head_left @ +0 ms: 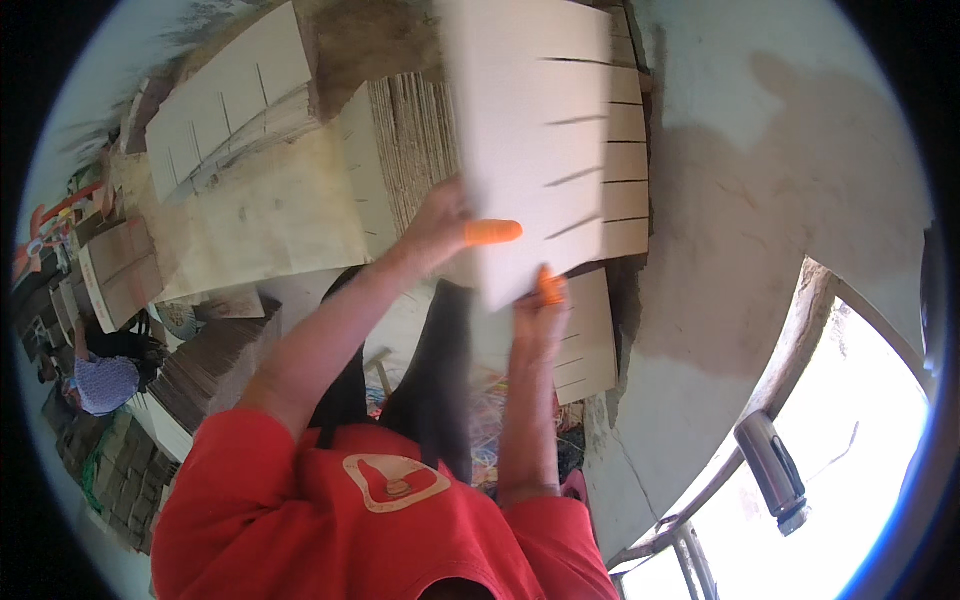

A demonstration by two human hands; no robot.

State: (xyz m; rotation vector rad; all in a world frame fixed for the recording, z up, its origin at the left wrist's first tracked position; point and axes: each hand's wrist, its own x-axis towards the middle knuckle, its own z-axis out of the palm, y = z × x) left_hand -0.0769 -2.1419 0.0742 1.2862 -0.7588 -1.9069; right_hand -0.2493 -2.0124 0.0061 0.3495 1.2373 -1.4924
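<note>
The blurred sheet (its top partly cropped) hides the left hand's fingers.

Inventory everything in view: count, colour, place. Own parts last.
Slotted board: 1, white, upper centre
Slotted sheets: uncounted, off-white, right of board
Upright sheets: many, off-white, left of board
Slotted pile: 1, off-white, upper left
Wall: 1, greyish, right
Window: 1, bright white, lower right
Cylinder: 1, dark grey, at window
Co-worker: 1, patterned top, far left
Far-left clutter: too small to count
Shirt: 1, red, bottom
Left hand: 1, orange-covered thumb, holding board
Right hand: 1, orange-tipped, board's lower edge
</note>
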